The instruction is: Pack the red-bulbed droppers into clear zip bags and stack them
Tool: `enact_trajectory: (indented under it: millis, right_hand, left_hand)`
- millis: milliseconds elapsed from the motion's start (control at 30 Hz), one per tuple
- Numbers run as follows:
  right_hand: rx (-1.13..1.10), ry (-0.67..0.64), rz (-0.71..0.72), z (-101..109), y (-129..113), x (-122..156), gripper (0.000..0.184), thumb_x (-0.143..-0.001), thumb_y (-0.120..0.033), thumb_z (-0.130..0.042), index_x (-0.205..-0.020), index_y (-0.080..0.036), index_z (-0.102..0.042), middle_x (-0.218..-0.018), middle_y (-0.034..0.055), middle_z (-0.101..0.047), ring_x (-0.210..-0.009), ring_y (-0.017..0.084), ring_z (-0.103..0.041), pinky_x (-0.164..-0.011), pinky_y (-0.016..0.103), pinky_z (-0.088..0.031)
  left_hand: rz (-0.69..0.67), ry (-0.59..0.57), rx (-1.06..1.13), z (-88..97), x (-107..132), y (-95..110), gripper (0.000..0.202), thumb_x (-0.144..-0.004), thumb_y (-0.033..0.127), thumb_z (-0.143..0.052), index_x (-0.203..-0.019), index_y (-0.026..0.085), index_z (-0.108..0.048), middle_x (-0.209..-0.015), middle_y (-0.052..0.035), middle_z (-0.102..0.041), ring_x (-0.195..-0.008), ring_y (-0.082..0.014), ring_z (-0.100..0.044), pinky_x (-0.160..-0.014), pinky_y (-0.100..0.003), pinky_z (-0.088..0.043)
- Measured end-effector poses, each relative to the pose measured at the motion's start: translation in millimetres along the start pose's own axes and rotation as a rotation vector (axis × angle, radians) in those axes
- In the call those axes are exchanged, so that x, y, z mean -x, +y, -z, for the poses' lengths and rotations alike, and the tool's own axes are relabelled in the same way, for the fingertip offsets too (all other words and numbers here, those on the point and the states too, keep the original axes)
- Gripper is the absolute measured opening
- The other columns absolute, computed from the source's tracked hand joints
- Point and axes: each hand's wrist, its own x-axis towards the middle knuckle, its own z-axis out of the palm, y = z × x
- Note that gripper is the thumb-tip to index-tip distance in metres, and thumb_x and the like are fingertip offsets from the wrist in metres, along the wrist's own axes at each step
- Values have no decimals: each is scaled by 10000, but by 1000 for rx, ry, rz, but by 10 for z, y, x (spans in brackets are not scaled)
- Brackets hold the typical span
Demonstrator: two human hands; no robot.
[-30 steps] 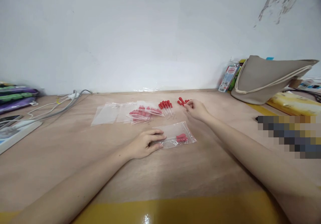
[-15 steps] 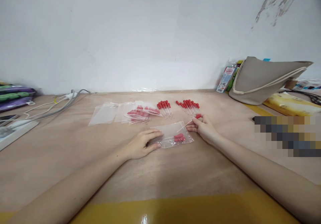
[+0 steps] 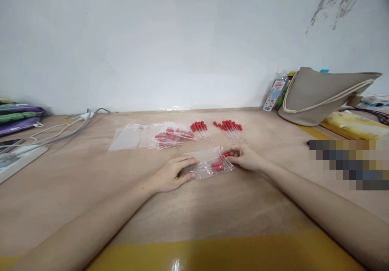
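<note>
A clear zip bag (image 3: 203,156) lies on the table with its zip end to the right. Two droppers with red rubber bulbs (image 3: 217,165) show through it. My left hand (image 3: 173,174) holds the bag's left end down, thumb on the lower edge and fingers on the upper part. In my right hand (image 3: 243,157) another dropper (image 3: 226,154) is pinched by its red bulb at the bag's mouth; its thin stem appears to be inside the bag. Beyond the bag lie two fanned groups of loose droppers, one on the left (image 3: 199,126) and one on the right (image 3: 231,126).
Filled zip bags (image 3: 170,137) are heaped behind my left hand, beside flat bags (image 3: 126,136). Cables (image 3: 75,125) and a power strip (image 3: 24,157) lie at the left. A grey bag (image 3: 322,97), a yellow packet (image 3: 355,126) and a pixelated patch are at the right.
My right hand has moved left and slightly down to the bag's mouth, carrying the dropper's stem into the bag. My left hand stays in place.
</note>
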Motion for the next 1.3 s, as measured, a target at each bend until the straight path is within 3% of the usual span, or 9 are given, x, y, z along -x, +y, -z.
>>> enact_trajectory:
  millis: [200,367,567,733,833,933,1067,1200,1300]
  right_hand:
    - [205,2,120,64,8,6,193,-608,-282,-627,-742,-153,-675,-495,-49,-503,-458,56,-395,-450,190,-286]
    - [253,-18,251,30,1,24,236,-682,-281,-600,-865,-167,-694,-552,-39,-504,-485,65,-410,-476,195,-326]
    - [335,-10,331,4,51,3,175,-700,-279,-616,-818,-189,-709,-670,-9,-549,-501,59,-424,-483,197,-354]
    - [15,-16,182,-47,37,22,279,-632,-280,-676,-874,-141,-665,-623,-20,-587,-565,81,-520,-561,217,-424]
    - [-169,-40,61,-34,0,44,387,-584,-282,-712,-937,-141,-638,-708,3,-646,-645,99,-577,-606,230,-450]
    - [-202,-73,-37,9,-25,46,409,-580,-297,-712,-951,-144,-630,-756,21,-663,-591,85,-564,-516,198,-416]
    - [63,173,14,87,-24,-67,275,-650,-297,-639,-871,-134,-633,-624,-2,-614,-479,71,-479,-469,201,-375]
    - [555,417,194,180,-70,-363,137,-689,-221,-576,-785,-152,-645,-742,37,-649,-644,128,-555,-635,248,-432]
    - [788,465,159,187,-146,-643,162,-728,-203,-529,-831,-175,-651,-878,58,-662,-808,169,-585,-730,271,-426]
  left_hand:
    - [-13,4,6,2,-3,0,406,-865,334,-512,-1251,211,-483,-1245,-83,-524,-1139,-213,-496,-970,-386,-406]
    - [-17,7,10,5,-6,7,408,-868,340,-508,-1256,215,-478,-1244,-85,-523,-1135,-212,-500,-965,-386,-411]
    - [-10,2,9,-2,-3,-4,412,-863,342,-518,-1253,210,-484,-1255,-79,-519,-1155,-214,-486,-983,-377,-397]
    - [-12,5,9,-2,-2,-5,411,-865,342,-513,-1254,209,-483,-1250,-82,-520,-1142,-210,-495,-975,-374,-403]
    - [-13,5,6,-2,-1,-6,417,-864,342,-516,-1256,208,-481,-1249,-82,-517,-1138,-206,-496,-969,-367,-406]
    - [-15,6,4,-5,0,-13,412,-866,343,-511,-1257,216,-480,-1259,-84,-508,-1144,-210,-490,-971,-377,-403]
    - [-7,-1,10,-4,-1,-18,386,-866,340,-508,-1228,209,-497,-1244,-85,-520,-1141,-212,-492,-972,-378,-398]
    - [7,25,55,1,-3,-8,290,-844,324,-535,-1105,199,-514,-1180,-80,-557,-1084,-209,-526,-932,-368,-418]
    - [21,30,83,8,-2,8,198,-841,326,-531,-986,194,-506,-1168,-85,-557,-1045,-208,-543,-894,-360,-431]
